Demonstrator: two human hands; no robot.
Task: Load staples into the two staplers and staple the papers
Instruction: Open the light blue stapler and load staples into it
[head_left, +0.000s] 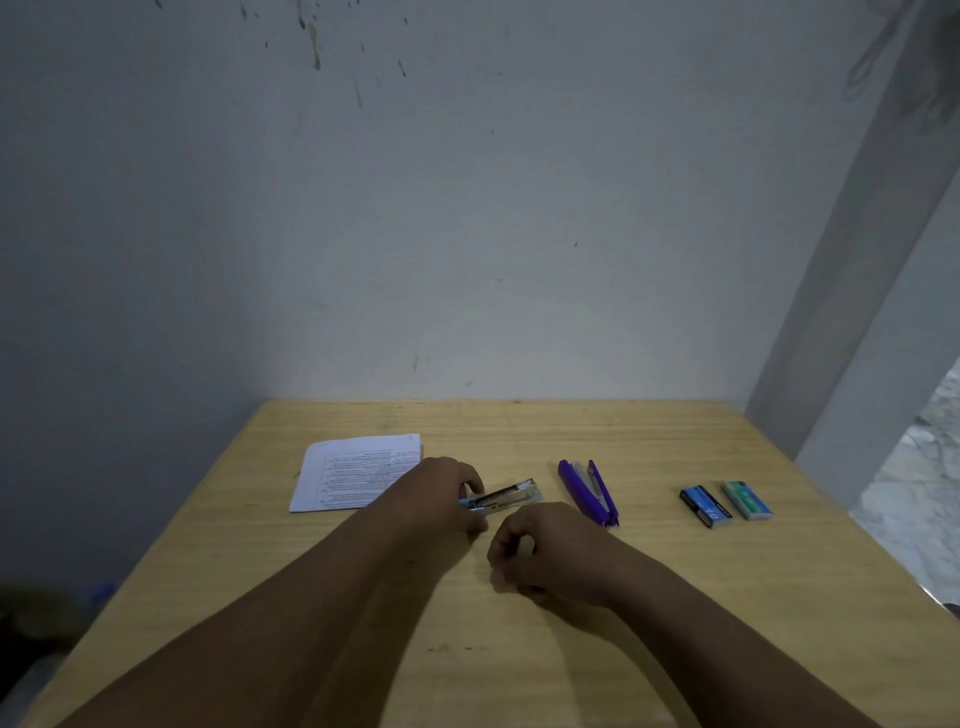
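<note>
Metal stapler (506, 498) pinched in left fingers (470, 488) — right fingers (501, 545) curled, empty.

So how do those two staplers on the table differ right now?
The light blue stapler is gripped by the left hand; the purple stapler lies untouched. The blue one shows its metal staple rail; the purple one shows mostly plastic. Both are hinged open.

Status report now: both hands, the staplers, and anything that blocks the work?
Left hand grips light blue stapler, metal tray exposed. Right hand curled beside it, contents unclear. Purple stapler lies open, untouched; papers unobstructed, staple boxes far right.
</note>
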